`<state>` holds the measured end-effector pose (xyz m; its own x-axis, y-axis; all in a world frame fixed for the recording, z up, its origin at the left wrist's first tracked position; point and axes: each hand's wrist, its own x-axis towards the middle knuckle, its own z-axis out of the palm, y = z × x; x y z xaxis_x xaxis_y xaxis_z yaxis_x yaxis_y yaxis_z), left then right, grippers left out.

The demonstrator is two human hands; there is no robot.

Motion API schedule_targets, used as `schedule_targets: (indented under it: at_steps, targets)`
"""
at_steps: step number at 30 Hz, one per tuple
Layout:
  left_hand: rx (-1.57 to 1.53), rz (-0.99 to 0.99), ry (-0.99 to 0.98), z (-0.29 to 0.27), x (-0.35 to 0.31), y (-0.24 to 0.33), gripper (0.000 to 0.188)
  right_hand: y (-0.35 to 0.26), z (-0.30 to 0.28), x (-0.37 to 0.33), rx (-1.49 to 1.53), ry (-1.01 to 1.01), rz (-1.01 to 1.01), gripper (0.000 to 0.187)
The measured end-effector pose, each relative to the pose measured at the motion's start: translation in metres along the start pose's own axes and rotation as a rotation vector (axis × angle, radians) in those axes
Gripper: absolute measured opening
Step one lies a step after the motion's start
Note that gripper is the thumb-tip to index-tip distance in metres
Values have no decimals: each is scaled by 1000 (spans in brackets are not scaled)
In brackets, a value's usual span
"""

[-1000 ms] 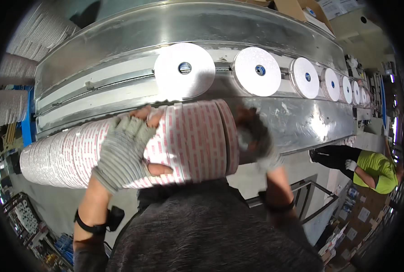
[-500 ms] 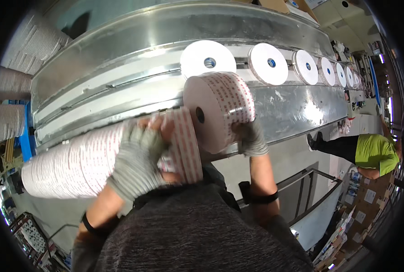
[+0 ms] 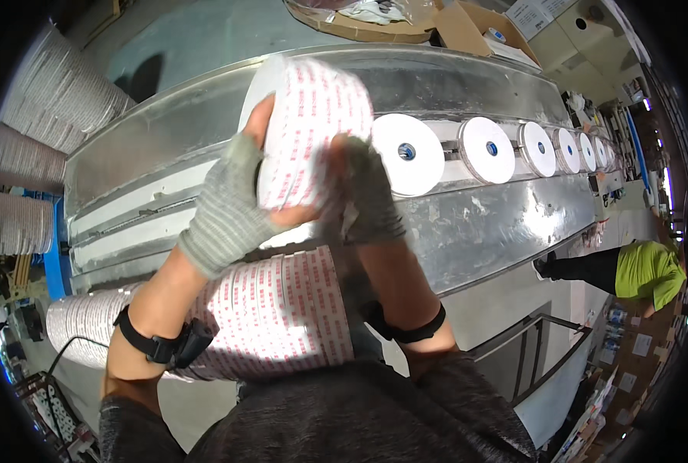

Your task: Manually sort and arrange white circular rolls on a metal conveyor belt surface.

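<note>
Between my two hands is a short stack of white tape rolls [image 3: 317,116] with red print round their edges, held up over the metal machine. My left hand [image 3: 240,181], in a grey fingerless glove, grips its left side, fingers and thumb bare on the rolls. On its right side my right hand [image 3: 367,185], gloved the same way, is closed against the rolls and slightly blurred. Below my forearms, close to my body, lies a long row of the same tape rolls [image 3: 282,309] on their edges.
White discs with blue cores [image 3: 413,154] run in a line along the metal machine [image 3: 483,212] to the right. More stacked rolls [image 3: 74,92] stand at far left. Cardboard boxes [image 3: 467,31] sit beyond the machine. A person in a lime-green shirt [image 3: 645,270] is at right.
The short stack has gone up and left, from beside the long row to above the machine. My left hand has left the long row and now grips the stack with my right.
</note>
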<state>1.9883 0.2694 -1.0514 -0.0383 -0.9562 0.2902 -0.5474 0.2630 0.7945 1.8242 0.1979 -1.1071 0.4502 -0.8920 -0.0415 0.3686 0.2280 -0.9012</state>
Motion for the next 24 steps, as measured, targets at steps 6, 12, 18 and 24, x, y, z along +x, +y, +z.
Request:
schedule_targets:
  at_steps: [6,12,18,24]
  targets:
    - [-424,-312,61,-25,-30,-30,95,33,15,-9,162,168,359,53]
    - [-593,-493,207,-78,-52,-94,60,64,-12,1,-1531,69,-303,100]
    - [-517,-519,172,-50,-54,-91,79,101,-30,4,-1391,112,-537,98]
    - [-681,-601,134,-22,-44,-50,61,45,45,1,-813,-205,-542,103]
